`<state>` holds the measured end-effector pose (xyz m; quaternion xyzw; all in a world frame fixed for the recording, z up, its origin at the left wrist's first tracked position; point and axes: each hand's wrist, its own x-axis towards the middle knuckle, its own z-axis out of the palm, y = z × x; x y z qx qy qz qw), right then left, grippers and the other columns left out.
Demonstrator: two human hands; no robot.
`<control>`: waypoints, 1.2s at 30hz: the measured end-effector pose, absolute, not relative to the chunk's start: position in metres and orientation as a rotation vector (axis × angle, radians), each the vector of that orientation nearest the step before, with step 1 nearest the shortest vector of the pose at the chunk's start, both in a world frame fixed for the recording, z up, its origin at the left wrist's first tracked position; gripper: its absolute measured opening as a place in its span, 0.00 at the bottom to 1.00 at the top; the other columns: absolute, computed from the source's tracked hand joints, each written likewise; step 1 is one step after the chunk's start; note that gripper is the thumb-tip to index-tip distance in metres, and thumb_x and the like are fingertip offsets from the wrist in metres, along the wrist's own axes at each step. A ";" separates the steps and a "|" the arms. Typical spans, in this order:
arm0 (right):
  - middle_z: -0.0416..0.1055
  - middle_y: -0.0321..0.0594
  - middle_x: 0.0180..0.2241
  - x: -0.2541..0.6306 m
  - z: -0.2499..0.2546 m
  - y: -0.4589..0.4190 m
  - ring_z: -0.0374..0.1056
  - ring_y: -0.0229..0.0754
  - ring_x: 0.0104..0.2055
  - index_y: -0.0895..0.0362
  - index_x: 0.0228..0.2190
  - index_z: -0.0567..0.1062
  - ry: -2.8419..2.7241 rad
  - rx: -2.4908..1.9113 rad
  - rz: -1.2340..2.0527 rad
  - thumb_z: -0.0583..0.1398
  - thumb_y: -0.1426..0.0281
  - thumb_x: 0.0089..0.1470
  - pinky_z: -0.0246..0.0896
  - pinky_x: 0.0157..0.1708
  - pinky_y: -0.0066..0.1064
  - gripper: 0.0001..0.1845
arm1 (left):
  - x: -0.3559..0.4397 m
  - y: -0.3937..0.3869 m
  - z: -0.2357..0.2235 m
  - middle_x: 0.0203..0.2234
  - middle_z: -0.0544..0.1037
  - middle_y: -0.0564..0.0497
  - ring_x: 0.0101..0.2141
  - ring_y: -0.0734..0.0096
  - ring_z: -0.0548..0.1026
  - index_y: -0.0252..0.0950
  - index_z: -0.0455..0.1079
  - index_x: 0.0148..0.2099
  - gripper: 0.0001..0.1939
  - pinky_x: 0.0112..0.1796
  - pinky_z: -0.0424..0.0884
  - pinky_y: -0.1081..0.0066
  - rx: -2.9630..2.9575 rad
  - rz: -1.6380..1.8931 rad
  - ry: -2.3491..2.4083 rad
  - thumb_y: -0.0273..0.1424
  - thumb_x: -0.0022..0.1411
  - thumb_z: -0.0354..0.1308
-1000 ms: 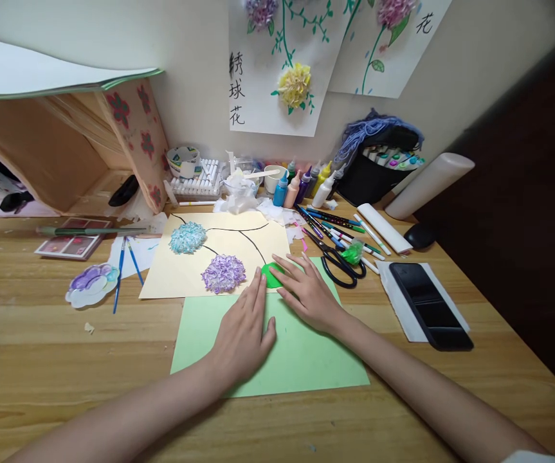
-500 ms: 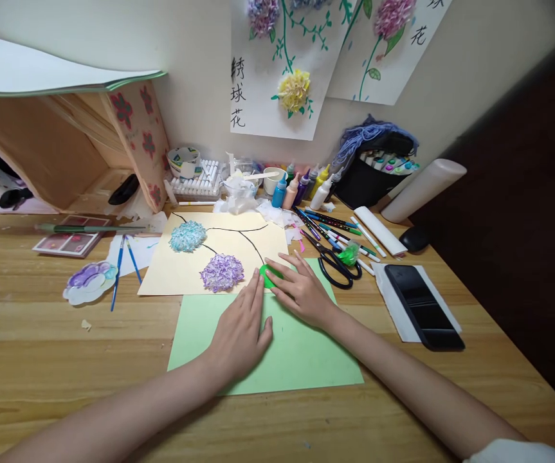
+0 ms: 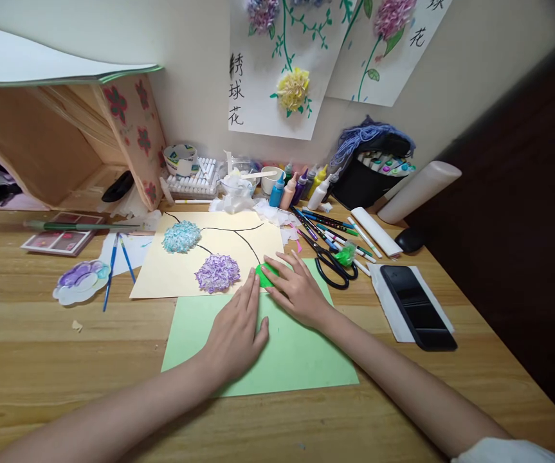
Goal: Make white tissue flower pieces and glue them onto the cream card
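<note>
A flat, bright green piece (image 3: 265, 276), possibly modelling clay, lies at the lower right of a cream sheet (image 3: 156, 276), below a drawn black branch line. My left hand (image 3: 238, 325) is open, its straight fingers held together and their tips at the green piece's left edge. From the right, my right hand (image 3: 299, 292) lies open with fingers spread, the tips resting on the green piece and hiding part of it. A blue textured flower (image 3: 181, 236) and a purple textured flower (image 3: 218, 272) are on the cream sheet. A light green sheet (image 3: 296, 360) lies under both hands.
Black-handled scissors (image 3: 332, 270), a bag with green material (image 3: 345, 254) and several pens (image 3: 328, 222) lie to the right. Beyond them is a phone (image 3: 418, 307). A paint palette (image 3: 81, 283) and brushes (image 3: 110, 273) lie left; paint bottles (image 3: 288, 191) stand behind.
The whole view has shifted slightly, with desk items appearing a little further left. Both hands keep nearly the same pose at the green piece.
</note>
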<state>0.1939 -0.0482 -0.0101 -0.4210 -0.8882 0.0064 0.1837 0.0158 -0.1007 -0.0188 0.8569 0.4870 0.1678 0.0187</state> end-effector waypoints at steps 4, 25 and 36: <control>0.58 0.43 0.59 0.193 -0.011 -0.047 0.51 0.50 0.61 0.58 0.53 0.67 -2.489 -1.202 0.005 0.50 0.64 0.60 0.46 0.60 0.50 0.22 | 0.016 -0.101 -0.019 0.63 0.51 0.37 0.61 0.60 0.54 0.25 0.42 0.65 0.32 0.55 0.61 0.63 2.653 0.529 1.515 0.34 0.63 0.44; 0.61 0.42 0.58 0.193 -0.010 -0.047 0.48 0.50 0.62 0.54 0.49 0.71 -2.522 -1.044 0.082 0.53 0.67 0.57 0.44 0.60 0.52 0.19 | 0.016 -0.101 -0.019 0.63 0.50 0.37 0.61 0.60 0.54 0.26 0.40 0.66 0.33 0.56 0.60 0.63 2.588 0.533 1.509 0.35 0.63 0.44; 0.61 0.43 0.58 0.194 -0.010 -0.048 0.48 0.49 0.62 0.55 0.50 0.70 -2.497 -1.097 0.090 0.54 0.65 0.56 0.42 0.61 0.51 0.20 | 0.016 -0.101 -0.018 0.63 0.49 0.37 0.61 0.60 0.54 0.25 0.40 0.66 0.33 0.55 0.62 0.63 2.598 0.486 1.526 0.35 0.63 0.43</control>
